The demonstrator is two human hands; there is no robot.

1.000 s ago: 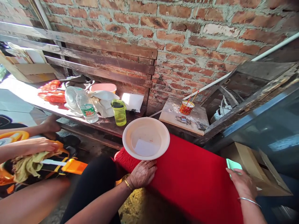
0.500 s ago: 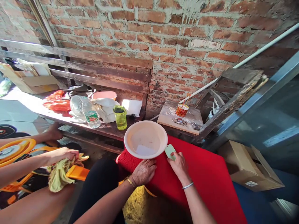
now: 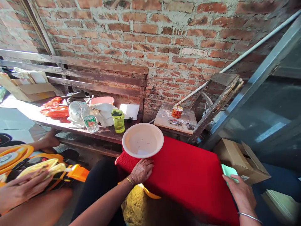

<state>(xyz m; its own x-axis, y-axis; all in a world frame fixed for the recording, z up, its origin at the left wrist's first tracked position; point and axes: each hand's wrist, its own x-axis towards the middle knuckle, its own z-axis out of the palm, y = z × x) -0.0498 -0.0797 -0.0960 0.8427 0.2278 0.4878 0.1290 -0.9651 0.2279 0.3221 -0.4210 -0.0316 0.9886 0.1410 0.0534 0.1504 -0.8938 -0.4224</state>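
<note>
My left hand [image 3: 141, 172] lies on the red cloth [image 3: 188, 169] with its fingers stretched out, the tips by the near rim of a white plastic basin [image 3: 128, 139]. The basin sits on the cloth's far left part; a little pale patch shows at its bottom. Far to the right, past the cloth's right edge, my right hand [image 3: 243, 193] grips a mint-green phone [image 3: 229, 171] between thumb and fingers, held in the air before a cardboard box [image 3: 231, 153].
At left another person's hand [image 3: 27, 188] holds a yellow cloth [image 3: 39, 168] over an orange-and-black object. A wooden bench [image 3: 103, 133] carries a water bottle [image 3: 90, 121], a green bottle [image 3: 118, 121] and a small fan [image 3: 75, 111]. Padlocks [image 3: 174, 121] and a red cup [image 3: 177, 112] lie on a board.
My right hand has carried the phone from beside the basin far to the right. My left hand stays near the basin. The other person's hand with the yellow cloth has shifted left.
</note>
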